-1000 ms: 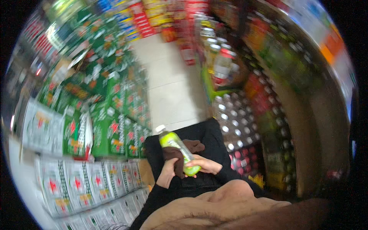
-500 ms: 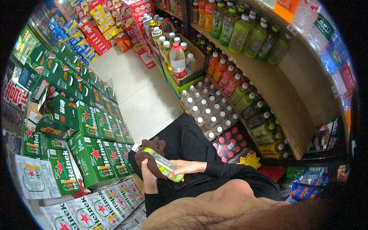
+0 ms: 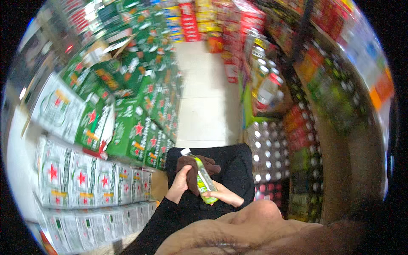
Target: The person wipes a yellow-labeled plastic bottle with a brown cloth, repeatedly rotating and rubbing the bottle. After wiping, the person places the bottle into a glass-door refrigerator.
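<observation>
A clear plastic drink bottle (image 3: 203, 175) with a green label and white cap lies tilted above my lap, its cap end pointing away and to the left. My right hand (image 3: 222, 194) grips the bottle near its base, thumb across the label. Bunched around the upper part of the bottle is a brown cloth (image 3: 192, 173), and one end of it spreads to the bottle's right. My left hand (image 3: 181, 182) is closed on this cloth, pressing it to the bottle's left side; some of its fingers are hidden beneath. Dark trousers (image 3: 236, 165) show under both hands.
Green cartons (image 3: 125, 131) and silver-white cartons (image 3: 85, 176) are stacked along the left. A pale tiled floor (image 3: 200, 93) runs ahead. To the right stand packed bottles (image 3: 268, 148), a box of larger bottles (image 3: 267, 95) and a curved wooden shelf (image 3: 340, 170).
The whole view has swung to the right side of the aisle's line, so the floor now runs straight ahead. Both hands keep their hold on the bottle and cloth.
</observation>
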Tool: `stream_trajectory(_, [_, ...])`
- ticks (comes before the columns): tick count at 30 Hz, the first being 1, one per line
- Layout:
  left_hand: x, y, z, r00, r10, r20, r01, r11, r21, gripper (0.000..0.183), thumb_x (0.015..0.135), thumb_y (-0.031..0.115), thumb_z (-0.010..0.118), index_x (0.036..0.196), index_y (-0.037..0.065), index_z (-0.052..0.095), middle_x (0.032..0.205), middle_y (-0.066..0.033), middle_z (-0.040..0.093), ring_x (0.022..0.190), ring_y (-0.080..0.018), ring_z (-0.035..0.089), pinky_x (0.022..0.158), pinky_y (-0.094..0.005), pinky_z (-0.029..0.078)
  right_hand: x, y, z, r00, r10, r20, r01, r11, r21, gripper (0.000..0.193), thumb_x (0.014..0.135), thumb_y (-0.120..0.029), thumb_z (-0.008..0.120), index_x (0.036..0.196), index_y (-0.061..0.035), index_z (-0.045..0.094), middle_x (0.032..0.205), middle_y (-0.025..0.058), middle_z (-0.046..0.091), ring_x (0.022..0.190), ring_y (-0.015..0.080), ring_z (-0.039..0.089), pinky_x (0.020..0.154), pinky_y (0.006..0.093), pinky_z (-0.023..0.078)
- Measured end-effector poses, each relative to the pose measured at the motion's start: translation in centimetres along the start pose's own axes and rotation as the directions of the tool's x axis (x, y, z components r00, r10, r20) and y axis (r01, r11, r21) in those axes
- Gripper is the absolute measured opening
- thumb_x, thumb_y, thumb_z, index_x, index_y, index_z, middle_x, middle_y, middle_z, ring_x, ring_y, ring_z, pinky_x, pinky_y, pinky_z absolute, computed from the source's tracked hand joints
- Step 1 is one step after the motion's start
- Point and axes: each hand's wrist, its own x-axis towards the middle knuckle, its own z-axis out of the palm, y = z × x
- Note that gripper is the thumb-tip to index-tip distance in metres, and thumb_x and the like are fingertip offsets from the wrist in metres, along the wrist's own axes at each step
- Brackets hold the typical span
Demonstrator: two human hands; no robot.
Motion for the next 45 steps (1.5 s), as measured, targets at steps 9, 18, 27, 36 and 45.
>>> stream_trajectory(9, [1.2,0.4,-0.1,0.996,0.085,-0.013,-0.086,0.989,-0.124,0.027,0.094,0.027,0.056,0.109,0.005,0.063,0.103,-0.0089,0.068,0.094,-0.0192,0.065,0.085,-0.0366,0.052,-0.2,4.0,-1.9,0.984,0.039,-0.173,-0.086,0.958,-0.272,0.061,0.081,-0.027,0.077,0.127,-0.003,0.045,0.11,0.0052,0.058,0.103,0.0136,0.055,0.092,0.0318,0.042])
stream_trajectory(18, [-2.7,1.8,4.7,0.987,0.019,0.162,0.013,0.982,-0.189,0.041,0.091,0.021,0.058,0.128,0.004,0.052,0.124,-0.0117,0.059,0.115,-0.0238,0.056,0.101,-0.0392,0.043,-1.0,-3.4,1.1,0.989,0.089,-0.114,-0.068,0.983,0.17,0.048,0.09,-0.021,0.062,0.13,-0.002,0.044,0.11,0.0067,0.058,0.1,0.0142,0.057,0.087,0.0297,0.046])
stream_trajectory(27, [-1.3,-1.5,2.3,0.997,-0.08,-0.008,0.078,0.986,-0.146,0.034,0.089,0.028,0.059,0.113,0.005,0.059,0.104,-0.0097,0.065,0.093,-0.0224,0.063,0.086,-0.0401,0.051,-0.7,-1.0,0.6,0.992,0.085,-0.088,-0.076,0.992,0.103,0.054,0.091,-0.024,0.059,0.135,-0.001,0.04,0.121,0.0067,0.054,0.109,0.0143,0.051,0.095,0.0293,0.04])
stream_trajectory(36, [-0.8,1.2,2.5,0.973,0.16,0.169,-0.111,0.958,-0.266,0.036,0.089,0.028,0.059,0.116,0.004,0.059,0.111,-0.0103,0.064,0.102,-0.0218,0.061,0.094,-0.0382,0.048,-1.2,4.5,-2.8,0.975,0.222,0.018,-0.216,0.924,0.315,0.064,0.083,-0.045,0.057,0.128,-0.0013,0.044,0.105,0.0157,0.059,0.081,0.0267,0.061,0.064,0.0367,0.052])
stream_trajectory(45, [-1.1,-0.2,3.3,0.96,0.066,0.272,0.022,0.951,-0.309,0.032,0.088,0.024,0.059,0.111,0.003,0.061,0.105,-0.009,0.066,0.094,-0.0199,0.063,0.088,-0.0354,0.051,-1.2,0.0,-0.4,0.932,-0.105,0.347,-0.221,0.597,0.772,0.066,0.082,-0.045,0.058,0.128,0.0012,0.049,0.108,0.0201,0.063,0.096,0.0294,0.063,0.087,0.0398,0.05])
